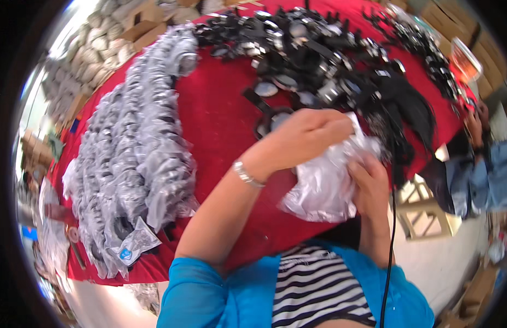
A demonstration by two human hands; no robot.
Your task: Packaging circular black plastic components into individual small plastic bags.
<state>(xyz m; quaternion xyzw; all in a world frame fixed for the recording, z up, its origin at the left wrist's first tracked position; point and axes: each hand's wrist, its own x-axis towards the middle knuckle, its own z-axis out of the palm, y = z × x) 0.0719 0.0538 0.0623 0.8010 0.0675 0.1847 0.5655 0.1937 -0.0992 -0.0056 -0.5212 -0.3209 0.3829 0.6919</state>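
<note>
Both hands' fingers (368, 169) pinch a clear plastic bag (324, 186) over the red table (220, 120), cartons (144, 27) behind.

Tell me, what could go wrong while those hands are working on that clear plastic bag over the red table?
The left hand and right hand grip the clear plastic bag tightly, so the thin film might tear. The loose black items lie piled close behind, so a forearm could perhaps knock some about. The heap of filled bags reaches the edge of the red table; a nudge could slide some off.
</note>
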